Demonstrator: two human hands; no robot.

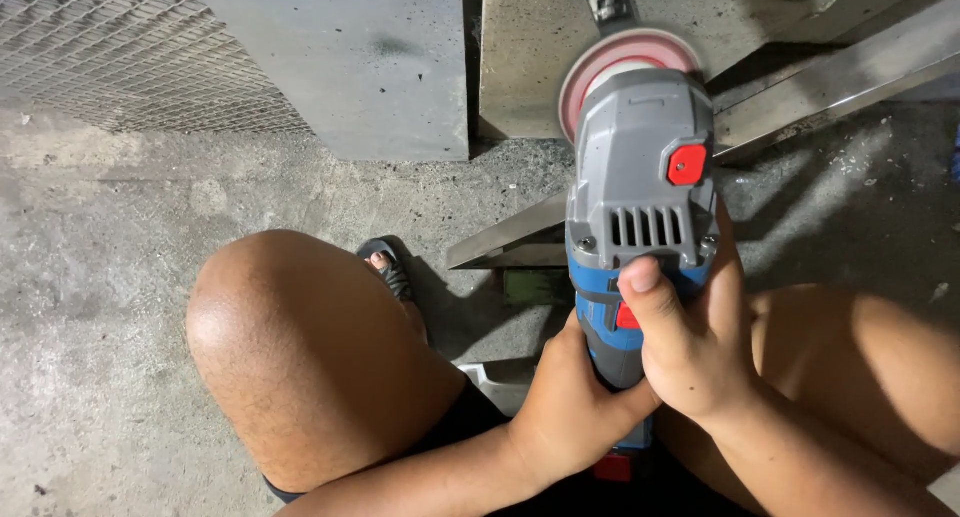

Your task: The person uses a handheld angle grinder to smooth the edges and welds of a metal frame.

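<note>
I hold a blue and grey angle grinder [640, 187] with a red button in both hands, its nose pointing away from me. A reddish abrasive disc [625, 57] sits at its far end, over a long metal angle bar [800, 97] that runs diagonally across the floor. My right hand [690, 347] wraps the blue body from the right, thumb on top near a red switch. My left hand [570, 397] grips the body from below and behind. My bare knees flank the tool.
A concrete floor [120, 277] lies under me. A grey metal panel with wire mesh [130, 67] stands at the upper left, and a flat scuffed plate [530, 47] at top centre. My sandalled foot [390, 272] rests near the bar's end.
</note>
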